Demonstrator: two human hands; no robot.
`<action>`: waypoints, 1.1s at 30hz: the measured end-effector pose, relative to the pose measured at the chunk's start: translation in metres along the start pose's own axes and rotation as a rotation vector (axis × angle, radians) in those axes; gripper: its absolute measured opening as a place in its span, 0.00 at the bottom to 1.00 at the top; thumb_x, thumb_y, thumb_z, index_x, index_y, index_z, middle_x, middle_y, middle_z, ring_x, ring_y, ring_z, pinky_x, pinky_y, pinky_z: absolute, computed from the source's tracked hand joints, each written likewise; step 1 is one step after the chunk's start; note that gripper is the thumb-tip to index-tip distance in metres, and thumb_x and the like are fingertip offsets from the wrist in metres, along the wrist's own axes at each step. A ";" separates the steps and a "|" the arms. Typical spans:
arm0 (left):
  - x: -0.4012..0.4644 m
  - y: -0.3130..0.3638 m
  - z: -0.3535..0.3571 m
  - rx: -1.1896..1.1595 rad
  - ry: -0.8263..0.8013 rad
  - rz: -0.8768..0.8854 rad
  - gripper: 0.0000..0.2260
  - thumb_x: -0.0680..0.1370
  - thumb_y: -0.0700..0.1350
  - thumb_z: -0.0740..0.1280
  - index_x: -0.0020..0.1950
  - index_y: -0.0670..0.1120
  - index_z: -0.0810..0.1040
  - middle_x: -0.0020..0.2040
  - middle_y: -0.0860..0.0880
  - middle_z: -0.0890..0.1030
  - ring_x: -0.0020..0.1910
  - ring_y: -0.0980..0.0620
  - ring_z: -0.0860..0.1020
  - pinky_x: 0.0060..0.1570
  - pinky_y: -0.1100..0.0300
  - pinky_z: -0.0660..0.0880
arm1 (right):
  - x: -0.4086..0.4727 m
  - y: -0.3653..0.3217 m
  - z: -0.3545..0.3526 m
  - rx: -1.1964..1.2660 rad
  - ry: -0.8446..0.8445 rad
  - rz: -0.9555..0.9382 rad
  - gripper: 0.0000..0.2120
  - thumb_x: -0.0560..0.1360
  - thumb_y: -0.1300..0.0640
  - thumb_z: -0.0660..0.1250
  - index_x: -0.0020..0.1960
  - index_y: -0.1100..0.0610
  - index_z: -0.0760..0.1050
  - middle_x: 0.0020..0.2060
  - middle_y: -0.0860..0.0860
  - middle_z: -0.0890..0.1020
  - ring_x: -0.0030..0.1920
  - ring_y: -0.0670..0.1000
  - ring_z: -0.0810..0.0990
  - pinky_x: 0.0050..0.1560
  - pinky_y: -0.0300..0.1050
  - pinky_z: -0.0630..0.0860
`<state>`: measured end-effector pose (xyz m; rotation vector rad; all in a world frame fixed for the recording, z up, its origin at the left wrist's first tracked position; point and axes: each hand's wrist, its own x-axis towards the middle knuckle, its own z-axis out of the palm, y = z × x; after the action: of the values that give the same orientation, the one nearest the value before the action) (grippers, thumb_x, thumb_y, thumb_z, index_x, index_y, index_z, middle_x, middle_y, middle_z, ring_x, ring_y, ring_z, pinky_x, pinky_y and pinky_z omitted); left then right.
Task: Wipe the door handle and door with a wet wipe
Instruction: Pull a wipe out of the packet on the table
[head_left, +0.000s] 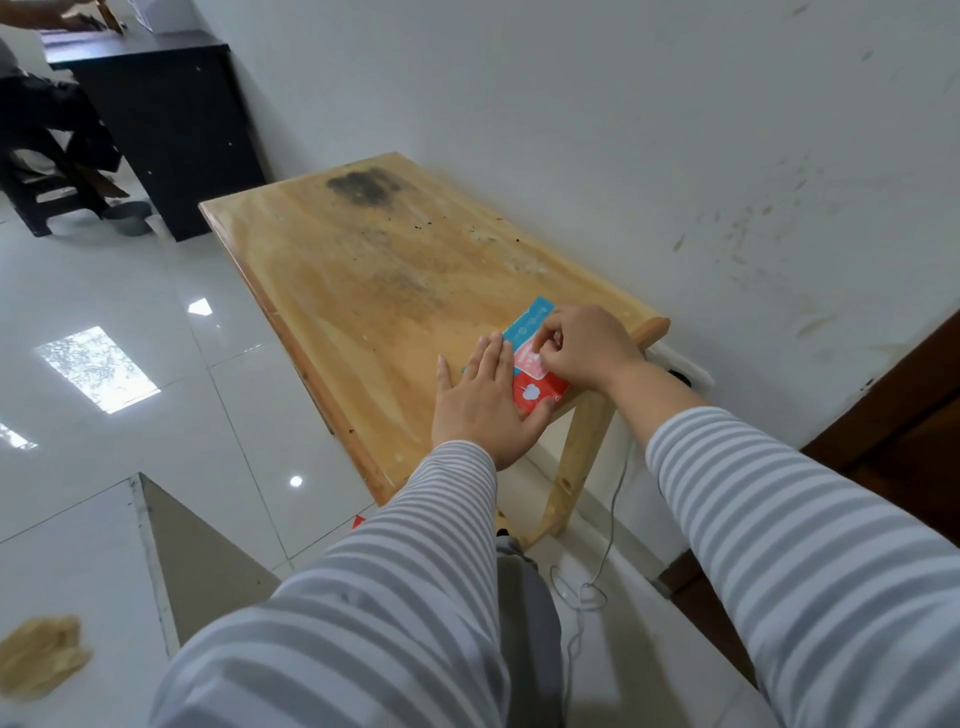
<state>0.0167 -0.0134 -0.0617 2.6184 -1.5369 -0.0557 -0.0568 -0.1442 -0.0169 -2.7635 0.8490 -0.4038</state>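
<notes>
Head view: wet-wipe pack (535, 364) lies at near corner of wooden table (363, 270). Left hand (480, 402) spread flat, pinning pack. Right hand (584, 348) pinching the flap on top. Step: opening pack, no wipe out yet. Next, likely: peel flap, draw one wipe w/o lifting pack.

I see a white wall (597, 104) running along the right, scuffed and flecked with marks toward its near end. Against it stands a pale wooden surface (374, 270), its top stained dark at the far end and speckled through the middle. The floor (130, 291) is glossy white tile, throwing back a bright window reflection (96, 369) on the left. Far left I see a black desk (171, 119) with a dark stool (47, 192) beside it. Dark brown woodwork (904, 415) shows at the right edge. A thin white cable (587, 587) trails on the floor near the wall.
</notes>
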 end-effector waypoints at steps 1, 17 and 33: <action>0.000 0.000 0.000 -0.003 0.001 -0.002 0.38 0.79 0.68 0.44 0.80 0.45 0.42 0.81 0.50 0.43 0.79 0.53 0.41 0.75 0.41 0.41 | 0.000 0.000 -0.002 -0.012 -0.013 -0.008 0.10 0.73 0.59 0.62 0.47 0.54 0.83 0.50 0.50 0.83 0.48 0.51 0.79 0.46 0.42 0.74; -0.001 0.001 -0.001 -0.027 0.014 -0.006 0.38 0.79 0.68 0.44 0.81 0.45 0.43 0.81 0.50 0.44 0.79 0.53 0.42 0.75 0.41 0.42 | 0.001 -0.004 0.011 -0.132 -0.038 0.043 0.13 0.80 0.52 0.57 0.57 0.55 0.76 0.57 0.52 0.77 0.57 0.53 0.72 0.55 0.48 0.72; -0.001 0.001 0.000 -0.031 0.036 -0.003 0.38 0.79 0.68 0.45 0.81 0.45 0.43 0.81 0.49 0.45 0.79 0.53 0.42 0.75 0.40 0.41 | 0.003 -0.008 0.007 -0.131 -0.040 0.025 0.12 0.79 0.53 0.61 0.57 0.56 0.78 0.55 0.52 0.78 0.53 0.53 0.76 0.48 0.43 0.70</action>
<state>0.0150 -0.0129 -0.0614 2.5831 -1.5080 -0.0322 -0.0482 -0.1383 -0.0202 -2.8665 0.9306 -0.2971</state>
